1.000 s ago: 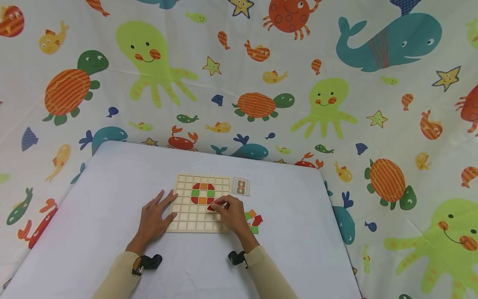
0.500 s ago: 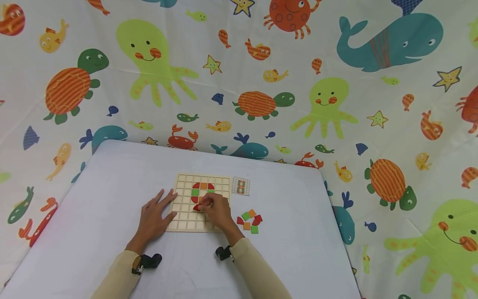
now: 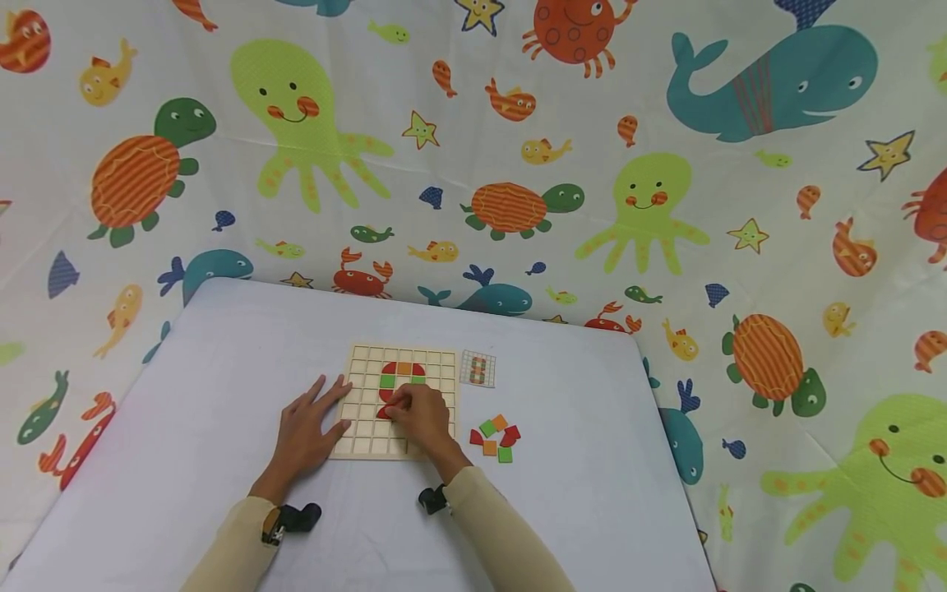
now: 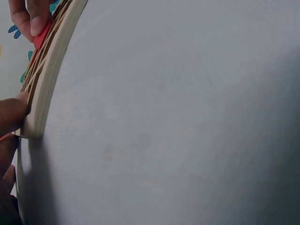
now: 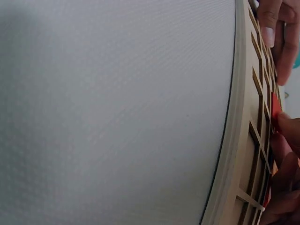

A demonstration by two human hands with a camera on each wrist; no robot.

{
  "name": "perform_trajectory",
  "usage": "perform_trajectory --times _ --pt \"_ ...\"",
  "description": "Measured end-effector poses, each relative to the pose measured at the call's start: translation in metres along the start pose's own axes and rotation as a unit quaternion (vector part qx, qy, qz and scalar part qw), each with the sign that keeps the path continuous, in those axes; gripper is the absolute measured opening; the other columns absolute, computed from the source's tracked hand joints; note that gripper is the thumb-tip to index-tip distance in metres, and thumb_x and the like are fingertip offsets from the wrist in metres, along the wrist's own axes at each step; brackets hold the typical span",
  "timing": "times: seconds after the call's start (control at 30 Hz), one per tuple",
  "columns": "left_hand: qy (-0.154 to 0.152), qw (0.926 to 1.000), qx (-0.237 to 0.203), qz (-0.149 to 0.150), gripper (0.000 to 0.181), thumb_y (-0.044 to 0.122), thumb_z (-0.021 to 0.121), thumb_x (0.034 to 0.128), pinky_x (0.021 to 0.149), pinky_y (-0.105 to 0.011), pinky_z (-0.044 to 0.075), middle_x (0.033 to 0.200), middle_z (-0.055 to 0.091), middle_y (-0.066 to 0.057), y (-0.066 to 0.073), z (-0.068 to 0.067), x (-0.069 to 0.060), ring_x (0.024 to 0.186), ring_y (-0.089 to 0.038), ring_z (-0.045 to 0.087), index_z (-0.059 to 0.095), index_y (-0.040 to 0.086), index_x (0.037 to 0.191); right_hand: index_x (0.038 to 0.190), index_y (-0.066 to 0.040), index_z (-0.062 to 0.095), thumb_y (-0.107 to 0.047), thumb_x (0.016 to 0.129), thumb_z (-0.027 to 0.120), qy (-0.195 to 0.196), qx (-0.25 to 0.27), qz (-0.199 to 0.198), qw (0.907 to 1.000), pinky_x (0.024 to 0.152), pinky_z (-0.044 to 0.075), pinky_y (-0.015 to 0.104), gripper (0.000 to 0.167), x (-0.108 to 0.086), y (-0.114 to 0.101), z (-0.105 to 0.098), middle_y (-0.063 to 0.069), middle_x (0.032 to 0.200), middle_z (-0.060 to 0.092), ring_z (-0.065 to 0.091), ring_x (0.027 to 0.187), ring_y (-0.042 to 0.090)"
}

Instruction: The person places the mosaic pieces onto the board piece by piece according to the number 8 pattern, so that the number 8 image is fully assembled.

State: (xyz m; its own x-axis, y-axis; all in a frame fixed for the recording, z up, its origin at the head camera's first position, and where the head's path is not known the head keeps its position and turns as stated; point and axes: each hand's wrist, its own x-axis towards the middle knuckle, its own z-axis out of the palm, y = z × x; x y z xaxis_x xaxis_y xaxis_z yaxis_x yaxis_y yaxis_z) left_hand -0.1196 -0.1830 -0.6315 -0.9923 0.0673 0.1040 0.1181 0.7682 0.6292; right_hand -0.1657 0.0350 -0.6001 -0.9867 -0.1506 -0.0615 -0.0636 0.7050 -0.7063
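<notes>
A wooden grid board (image 3: 362, 446) lies on the white table. My left hand (image 3: 305, 427) rests along its left edge, fingers spread, thumb and fingertips touching the rim. Over the board's middle, my right hand (image 3: 423, 413) pinches a red tile (image 3: 383, 412) with one rounded side. The right wrist view shows that red tile (image 5: 275, 110) at the grid, between thumb and fingers. Just above it sits a ring of tiles, with an orange tile (image 3: 404, 368) at the top and a green tile (image 3: 388, 381) on the left; my right hand hides its lower right part.
To the board's right lie several loose tiles: red, orange and green, among them a green tile (image 3: 505, 455). A small pattern card (image 3: 478, 369) with a grid print lies by the upper right corner. A sea-animal curtain (image 3: 444, 164) hangs behind the table (image 3: 592, 460).
My right hand has moved left across the board with the red tile, then slightly lower, uncovering the loose tiles at right. My left hand has stayed put.
</notes>
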Motion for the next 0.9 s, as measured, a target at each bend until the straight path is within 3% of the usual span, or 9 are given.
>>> perform_trajectory --times 0.4,0.67,0.9 --pt "0.003 1.0000 0.000 0.002 0.068 0.015 0.076 0.0951 0.120 -0.072 0.021 0.170 0.039 -0.016 -0.001 0.001 -0.001 0.161 -0.046 0.025 0.050 0.013 0.158 0.091 -0.021 0.082 -0.022 0.090 0.087 -0.012 -0.014 -0.007 0.9998 0.067 0.048 0.020 0.005 -0.002 -0.006 -0.002 -0.015 0.075 0.073 0.061 0.072 -0.004" --pt "0.011 0.9999 -0.004 0.005 0.067 0.013 0.076 0.0946 0.120 -0.072 0.021 0.169 0.041 -0.017 -0.001 0.000 0.000 0.161 -0.047 0.025 0.051 0.012 0.157 0.100 -0.023 0.084 -0.017 0.089 0.085 -0.007 -0.008 -0.028 0.9996 0.080 0.051 0.022 0.013 -0.004 -0.001 -0.004 -0.016 0.087 0.076 0.062 0.083 -0.004" --pt "0.010 0.9999 -0.008 0.002 0.068 0.013 0.076 0.0942 0.120 -0.072 0.021 0.169 0.040 -0.017 -0.001 0.001 0.000 0.161 -0.047 0.025 0.051 0.013 0.157 0.102 -0.017 0.083 -0.014 0.088 0.087 0.015 0.065 -0.033 0.9972 0.062 0.045 0.020 0.016 -0.013 0.012 -0.022 -0.007 0.091 0.078 0.057 0.073 0.001"
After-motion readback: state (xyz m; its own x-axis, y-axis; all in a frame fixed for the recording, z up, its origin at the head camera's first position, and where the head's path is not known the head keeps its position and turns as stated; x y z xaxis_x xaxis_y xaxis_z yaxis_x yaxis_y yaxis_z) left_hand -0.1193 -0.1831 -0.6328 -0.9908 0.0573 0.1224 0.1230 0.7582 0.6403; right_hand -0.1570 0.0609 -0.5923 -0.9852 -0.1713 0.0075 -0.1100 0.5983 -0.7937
